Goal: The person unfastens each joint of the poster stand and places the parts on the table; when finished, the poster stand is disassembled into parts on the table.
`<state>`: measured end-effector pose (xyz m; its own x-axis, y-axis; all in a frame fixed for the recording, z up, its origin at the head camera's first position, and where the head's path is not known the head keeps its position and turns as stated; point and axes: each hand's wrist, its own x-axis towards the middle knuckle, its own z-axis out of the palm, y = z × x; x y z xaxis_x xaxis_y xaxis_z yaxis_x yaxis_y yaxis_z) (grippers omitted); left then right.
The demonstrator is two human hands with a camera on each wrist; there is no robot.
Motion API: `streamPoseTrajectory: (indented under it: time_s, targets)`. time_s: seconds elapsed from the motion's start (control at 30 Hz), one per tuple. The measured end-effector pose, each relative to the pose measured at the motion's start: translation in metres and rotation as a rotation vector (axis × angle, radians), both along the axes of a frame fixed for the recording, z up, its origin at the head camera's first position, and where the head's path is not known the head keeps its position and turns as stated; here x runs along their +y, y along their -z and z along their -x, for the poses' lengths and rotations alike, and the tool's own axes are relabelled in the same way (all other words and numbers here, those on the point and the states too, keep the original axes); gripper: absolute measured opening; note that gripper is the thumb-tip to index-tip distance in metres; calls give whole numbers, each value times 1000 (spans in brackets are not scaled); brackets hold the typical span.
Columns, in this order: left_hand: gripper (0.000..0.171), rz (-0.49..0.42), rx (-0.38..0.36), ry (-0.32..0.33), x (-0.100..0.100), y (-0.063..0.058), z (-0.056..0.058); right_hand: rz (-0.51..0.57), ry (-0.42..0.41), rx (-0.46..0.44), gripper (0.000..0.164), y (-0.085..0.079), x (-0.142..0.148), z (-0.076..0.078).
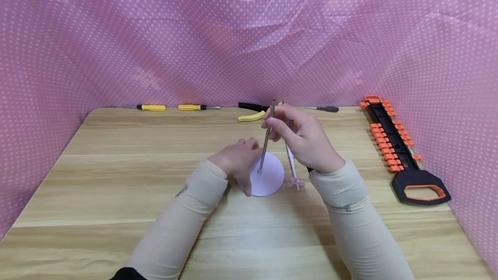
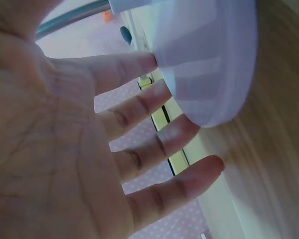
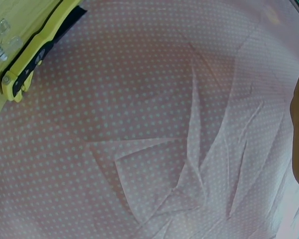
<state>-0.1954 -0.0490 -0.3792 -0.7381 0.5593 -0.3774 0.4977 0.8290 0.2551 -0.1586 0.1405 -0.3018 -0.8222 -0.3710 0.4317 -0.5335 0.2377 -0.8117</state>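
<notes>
A round white base lies on the table with a small raised socket at its middle. My left hand holds it at its left edge; in the left wrist view the fingertips meet its rim. A thin metal rod stands tilted with its lower end at the socket. My right hand pinches this rod near the top between thumb and fingers. Whether the rod is seated in the socket I cannot tell. Just right of the base lies a slim white stick with a clear plastic piece at its near end.
Yellow-and-black pliers lie behind the hands, partly hidden. Along the back edge are two yellow-handled screwdrivers and a dark-handled tool. A black-and-orange rack with a handle lies at the right. Pink dotted cloth encloses the table.
</notes>
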Motion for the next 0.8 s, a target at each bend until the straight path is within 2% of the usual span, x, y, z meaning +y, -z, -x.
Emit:
streamPoseTrajectory:
  time_s: [0.2,0.33,0.8]
  targets:
    - [116,22,0,-8,3,0,-1,-49,29,2,15,1,-2,-1]
    - [116,21,-2,-19,3,-1,-2,-85,64,33,14,0,-3,-2]
    - [115,15,5,-31,5,-2,-5,-59,199,271,10,6,-7,3]
